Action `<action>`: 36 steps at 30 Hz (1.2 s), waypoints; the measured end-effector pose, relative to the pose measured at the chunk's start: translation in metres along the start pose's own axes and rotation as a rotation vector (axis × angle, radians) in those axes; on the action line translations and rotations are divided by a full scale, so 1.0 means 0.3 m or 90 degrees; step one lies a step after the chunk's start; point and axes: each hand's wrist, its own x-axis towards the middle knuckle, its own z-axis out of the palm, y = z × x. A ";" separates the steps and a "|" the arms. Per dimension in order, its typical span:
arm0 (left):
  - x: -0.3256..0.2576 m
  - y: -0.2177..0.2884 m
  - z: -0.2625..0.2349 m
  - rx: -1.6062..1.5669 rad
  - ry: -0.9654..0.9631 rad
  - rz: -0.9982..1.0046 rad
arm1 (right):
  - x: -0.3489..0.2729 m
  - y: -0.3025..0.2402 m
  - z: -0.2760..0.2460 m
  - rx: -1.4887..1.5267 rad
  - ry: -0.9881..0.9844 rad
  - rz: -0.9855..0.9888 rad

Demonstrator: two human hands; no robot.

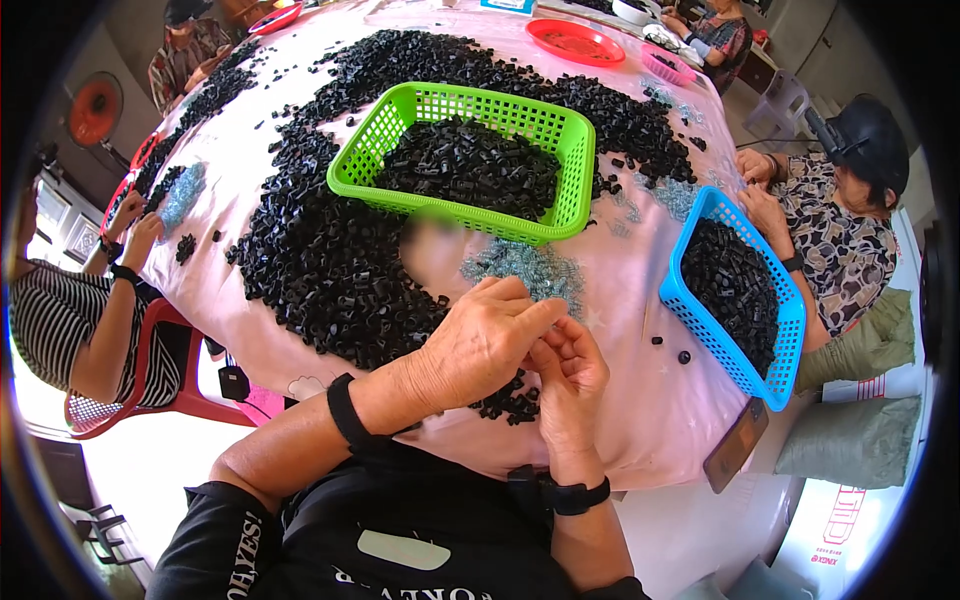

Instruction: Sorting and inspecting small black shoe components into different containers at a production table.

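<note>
My left hand [485,340] and my right hand [572,385] meet over the near side of the table, fingertips pinched together. Whatever sits between them is too small or hidden to make out. Just beyond the fingers lies a pile of small clear bluish pieces [535,272]. A few small black plastic parts [508,403] lie beneath my hands. To the left spreads a large heap of the same black parts [320,285]. Behind the clear pieces stands a green perforated basket [352,165], partly filled with black parts.
A blue basket [695,335] of black parts stands at the right, near a phone [735,445] on the table edge. Co-workers sit left, right and at the far side. A red tray [575,42] and a pink basket [668,65] stand farther back on the pink cloth [640,400].
</note>
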 end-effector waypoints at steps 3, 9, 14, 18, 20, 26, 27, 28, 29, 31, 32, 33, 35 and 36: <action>0.000 -0.001 -0.005 0.000 -0.018 0.035 | 0.001 0.005 -0.008 0.008 -0.008 -0.008; 0.003 0.012 -0.027 -0.052 -0.087 0.016 | -0.013 0.006 -0.017 0.019 0.021 0.004; 0.019 0.001 -0.060 -0.080 -0.071 -0.022 | -0.012 -0.003 -0.002 0.051 0.032 -0.012; 0.013 -0.012 -0.065 -0.061 -0.106 0.019 | -0.008 -0.010 0.000 0.035 0.034 -0.009; 0.003 -0.020 -0.045 -0.049 -0.118 0.018 | -0.006 -0.011 -0.003 0.022 0.026 -0.015; -0.020 -0.018 -0.014 -0.015 -0.130 0.002 | -0.002 -0.007 -0.018 0.003 0.011 0.000; -0.019 -0.016 -0.018 -0.007 -0.135 -0.005 | -0.004 -0.015 -0.011 0.020 0.008 0.006; -0.017 -0.014 -0.024 -0.006 -0.136 -0.005 | -0.004 -0.019 -0.007 0.036 0.005 0.012; -0.014 -0.012 -0.029 0.010 -0.113 -0.010 | -0.004 -0.017 -0.008 0.037 0.005 0.012; -0.012 -0.009 -0.030 0.025 -0.091 -0.014 | -0.001 -0.011 -0.012 0.042 0.008 0.022; -0.015 -0.010 -0.028 0.022 -0.101 -0.015 | -0.001 -0.009 -0.013 0.042 0.008 0.022; -0.016 -0.010 -0.027 0.019 -0.110 -0.016 | -0.001 -0.009 -0.014 0.034 0.003 0.019; -0.016 -0.008 -0.023 0.014 -0.108 -0.018 | -0.001 -0.010 -0.015 0.026 -0.001 0.017; -0.016 -0.007 -0.020 0.009 -0.107 -0.019 | -0.001 -0.012 -0.013 0.023 0.006 0.020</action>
